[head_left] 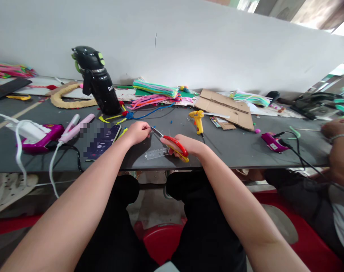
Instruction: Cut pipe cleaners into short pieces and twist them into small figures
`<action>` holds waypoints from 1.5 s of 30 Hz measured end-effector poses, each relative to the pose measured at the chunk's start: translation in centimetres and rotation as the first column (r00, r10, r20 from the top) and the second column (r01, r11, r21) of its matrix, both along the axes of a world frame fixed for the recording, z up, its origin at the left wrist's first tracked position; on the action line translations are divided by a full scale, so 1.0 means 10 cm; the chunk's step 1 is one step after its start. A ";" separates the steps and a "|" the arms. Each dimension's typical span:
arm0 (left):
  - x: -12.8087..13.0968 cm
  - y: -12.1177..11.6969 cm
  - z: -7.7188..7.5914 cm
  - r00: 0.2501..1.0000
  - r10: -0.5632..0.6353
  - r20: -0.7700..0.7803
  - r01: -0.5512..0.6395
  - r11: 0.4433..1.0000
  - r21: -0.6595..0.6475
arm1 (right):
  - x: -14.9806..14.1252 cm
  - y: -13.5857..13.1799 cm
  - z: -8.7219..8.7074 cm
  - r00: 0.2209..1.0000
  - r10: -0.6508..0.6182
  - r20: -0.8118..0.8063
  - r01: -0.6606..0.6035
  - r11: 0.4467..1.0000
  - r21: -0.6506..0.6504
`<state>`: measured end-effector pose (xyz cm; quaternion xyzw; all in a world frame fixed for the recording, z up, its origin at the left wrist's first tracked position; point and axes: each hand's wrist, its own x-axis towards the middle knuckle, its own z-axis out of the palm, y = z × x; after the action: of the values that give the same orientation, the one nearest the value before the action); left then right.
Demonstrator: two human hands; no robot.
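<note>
My right hand point(179, 145) grips a pair of scissors point(176, 143) with red and yellow handles. Their metal blades point up and left toward my left hand point(140, 131). The fingers of that hand are pinched together close to the blade tips. A tiny blue bit point(153, 127) shows by these fingertips, but what they hold is too small to make out. Under the scissors, a clear plastic strip point(156, 153) lies on the grey table. Left of my left hand are a phone point(104, 142) and a yellow fuzzy stem point(123, 132).
A yellow glue gun point(198, 121) stands right of my hands, before flat cardboard point(225, 107). A black bottle point(99, 83), pipe cleaner bundles point(156, 88), a pink styling iron point(77, 128) and purple power sockets point(273, 142) lie around. At right, a co-worker's arm point(340, 147) rests.
</note>
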<state>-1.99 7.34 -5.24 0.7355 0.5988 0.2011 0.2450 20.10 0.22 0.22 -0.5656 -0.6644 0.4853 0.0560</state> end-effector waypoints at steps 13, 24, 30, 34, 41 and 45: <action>-0.01 0.05 -0.08 0.999 0.017 -0.049 -0.016 1.000 0.017 | -0.04 0.06 -0.04 0.997 -0.021 0.078 0.019 0.999 0.032; -0.03 -0.08 0.10 0.988 0.076 -0.132 -0.078 0.997 -0.016 | -0.04 0.09 -0.05 0.994 0.008 0.109 -0.017 0.997 0.080; -0.10 -0.07 0.07 0.990 0.060 -0.127 -0.054 0.997 0.046 | -0.09 0.05 -0.04 0.993 -0.039 0.116 0.028 0.995 0.094; -0.07 -0.06 0.09 0.986 0.064 -0.153 -0.059 0.998 0.035 | -0.08 0.05 -0.06 0.994 -0.085 0.068 0.084 0.996 0.024; -0.09 0.00 0.06 0.981 0.115 -0.157 -0.102 0.991 0.092 | 0.05 0.01 -0.04 0.990 -0.129 -0.055 0.127 0.991 -0.038; -0.09 0.01 0.05 0.984 0.112 -0.140 -0.098 0.990 0.103 | 0.09 -0.01 -0.01 0.997 -0.072 -0.035 0.071 0.997 -0.039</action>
<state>-2.87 7.40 -4.73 0.7266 0.6426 0.1882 0.1541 20.99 0.16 0.16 -0.5810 -0.6333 0.5057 0.0749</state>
